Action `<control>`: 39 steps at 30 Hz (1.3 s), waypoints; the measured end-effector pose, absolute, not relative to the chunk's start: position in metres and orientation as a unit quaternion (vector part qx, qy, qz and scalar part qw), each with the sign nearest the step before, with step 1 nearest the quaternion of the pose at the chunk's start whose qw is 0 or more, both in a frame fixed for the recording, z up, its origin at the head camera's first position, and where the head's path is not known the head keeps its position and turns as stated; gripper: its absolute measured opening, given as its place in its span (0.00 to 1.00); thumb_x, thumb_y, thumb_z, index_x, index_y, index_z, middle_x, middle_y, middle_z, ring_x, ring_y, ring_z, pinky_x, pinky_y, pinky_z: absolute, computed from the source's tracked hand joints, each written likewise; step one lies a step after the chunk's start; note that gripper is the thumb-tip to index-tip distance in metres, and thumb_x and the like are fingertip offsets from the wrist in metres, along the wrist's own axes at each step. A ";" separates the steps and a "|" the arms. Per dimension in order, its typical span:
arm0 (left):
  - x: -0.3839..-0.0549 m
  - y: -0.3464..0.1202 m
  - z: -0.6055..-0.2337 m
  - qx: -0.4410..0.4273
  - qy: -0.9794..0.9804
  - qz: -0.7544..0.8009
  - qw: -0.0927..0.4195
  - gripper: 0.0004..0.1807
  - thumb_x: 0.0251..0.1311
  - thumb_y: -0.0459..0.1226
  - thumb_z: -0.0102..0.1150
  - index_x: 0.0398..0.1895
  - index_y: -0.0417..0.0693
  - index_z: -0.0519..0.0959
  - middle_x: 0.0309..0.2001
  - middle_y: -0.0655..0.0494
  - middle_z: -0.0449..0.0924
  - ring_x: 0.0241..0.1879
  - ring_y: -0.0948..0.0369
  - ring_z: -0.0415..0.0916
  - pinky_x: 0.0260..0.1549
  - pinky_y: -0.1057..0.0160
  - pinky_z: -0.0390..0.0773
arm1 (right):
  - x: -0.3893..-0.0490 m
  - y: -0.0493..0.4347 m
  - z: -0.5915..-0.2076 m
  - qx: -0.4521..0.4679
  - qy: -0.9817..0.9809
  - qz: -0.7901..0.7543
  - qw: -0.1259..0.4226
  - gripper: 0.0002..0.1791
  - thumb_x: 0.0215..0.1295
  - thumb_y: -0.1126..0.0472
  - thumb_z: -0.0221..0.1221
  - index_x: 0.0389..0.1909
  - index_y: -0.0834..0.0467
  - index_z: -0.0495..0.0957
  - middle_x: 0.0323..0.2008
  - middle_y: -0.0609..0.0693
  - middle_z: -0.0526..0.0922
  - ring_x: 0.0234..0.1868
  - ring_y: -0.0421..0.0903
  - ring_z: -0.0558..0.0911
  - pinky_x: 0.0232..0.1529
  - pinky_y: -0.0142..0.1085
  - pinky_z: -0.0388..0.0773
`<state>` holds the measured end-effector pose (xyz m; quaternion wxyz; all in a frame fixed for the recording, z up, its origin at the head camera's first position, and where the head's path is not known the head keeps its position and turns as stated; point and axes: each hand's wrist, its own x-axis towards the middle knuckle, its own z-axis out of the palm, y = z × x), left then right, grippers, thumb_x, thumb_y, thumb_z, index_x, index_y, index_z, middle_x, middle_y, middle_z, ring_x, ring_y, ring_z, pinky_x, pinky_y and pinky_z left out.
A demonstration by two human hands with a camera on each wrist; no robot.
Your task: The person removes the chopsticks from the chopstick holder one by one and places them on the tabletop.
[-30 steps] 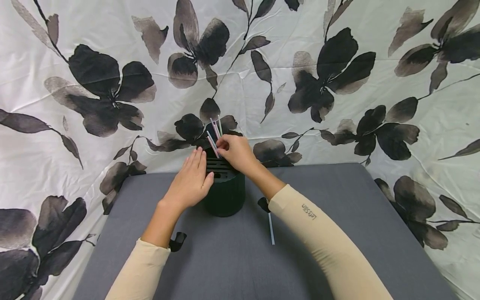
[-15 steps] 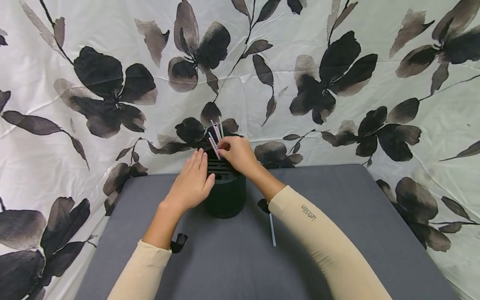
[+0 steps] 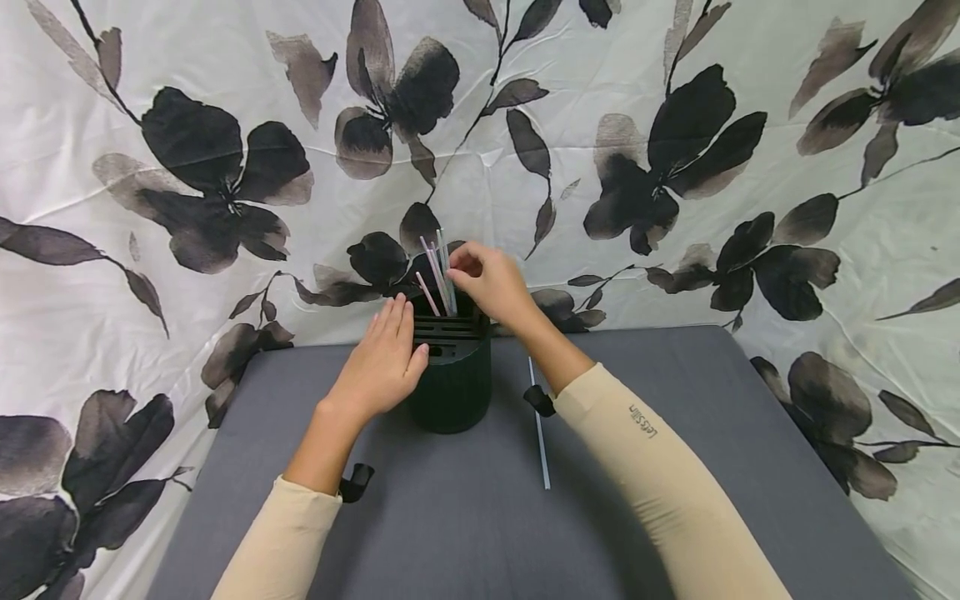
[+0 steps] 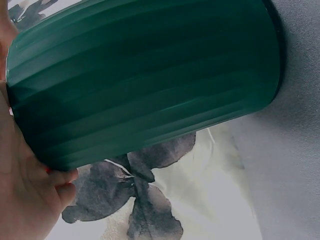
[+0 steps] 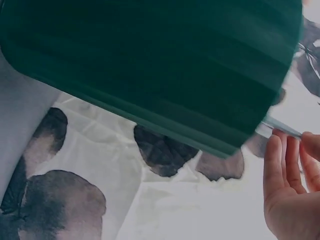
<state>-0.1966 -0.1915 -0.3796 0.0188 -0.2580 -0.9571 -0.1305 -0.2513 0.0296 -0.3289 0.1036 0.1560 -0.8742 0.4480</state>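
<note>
A dark green, ribbed round holder (image 3: 450,396) with a black slotted top (image 3: 442,329) stands on the table. Several thin pastel straws (image 3: 427,293) rise from the back of its top. My left hand (image 3: 382,358) lies on the left of the top with straight fingers, and its palm shows at the holder's rim in the left wrist view. Above the back right of the rim, my right hand (image 3: 491,283) pinches a pale blue straw (image 5: 282,126) between thumb and fingertips. The straw's lower part is hidden by the holder in the right wrist view.
A pale blue straw (image 3: 542,454) lies on the grey table (image 3: 637,400) right of the holder, partly covered by the right wrist's black strap (image 3: 538,401). Behind the table hangs a white floral cloth (image 3: 510,83). Another black strap (image 3: 356,483) shows by the left wrist.
My right hand has moved up and to the right from the slotted top. The pale blue straw by its fingers has swung from leaning left to nearly upright. My left hand stays put.
</note>
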 end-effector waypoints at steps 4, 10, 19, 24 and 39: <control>-0.197 -0.192 -0.380 -0.258 -0.957 -0.130 0.016 0.40 0.79 0.51 0.34 0.82 0.31 0.46 0.83 0.36 0.39 0.83 0.43 0.38 0.81 0.44 0.46 | -0.250 0.037 -0.320 0.149 -0.858 0.479 0.110 0.09 0.73 0.57 0.64 0.46 0.58 0.81 0.41 0.53 0.86 0.40 0.47 0.85 0.43 0.39 0.83; -0.197 -0.193 -0.380 -0.261 -0.957 -0.122 0.017 0.40 0.80 0.51 0.34 0.82 0.32 0.45 0.83 0.37 0.40 0.84 0.44 0.36 0.81 0.44 0.45 | -0.251 0.050 -0.308 0.144 -0.816 0.545 0.128 0.10 0.72 0.58 0.65 0.45 0.60 0.80 0.41 0.56 0.87 0.41 0.53 0.88 0.46 0.41 0.87; -0.197 -0.193 -0.378 -0.263 -0.958 -0.114 0.017 0.40 0.79 0.52 0.34 0.82 0.32 0.46 0.83 0.37 0.40 0.83 0.44 0.39 0.81 0.45 0.44 | -0.255 0.070 -0.302 0.163 -0.730 0.645 0.153 0.06 0.73 0.65 0.62 0.44 0.64 0.77 0.41 0.60 0.87 0.39 0.46 0.89 0.47 0.37 0.88; -0.197 -0.193 -0.378 -0.260 -0.959 -0.114 0.012 0.40 0.79 0.52 0.34 0.82 0.32 0.46 0.84 0.37 0.40 0.84 0.45 0.37 0.81 0.45 0.43 | -0.251 0.082 -0.294 0.164 -0.696 0.678 0.171 0.05 0.74 0.67 0.59 0.45 0.65 0.75 0.41 0.55 0.86 0.40 0.42 0.89 0.47 0.35 0.87; -0.197 -0.194 -0.377 -0.263 -0.958 -0.116 0.014 0.40 0.79 0.51 0.33 0.82 0.32 0.46 0.83 0.37 0.40 0.84 0.44 0.38 0.81 0.45 0.43 | -0.236 0.141 -0.295 0.120 -0.688 0.684 0.211 0.06 0.73 0.66 0.61 0.46 0.64 0.77 0.40 0.53 0.86 0.39 0.47 0.90 0.45 0.33 0.87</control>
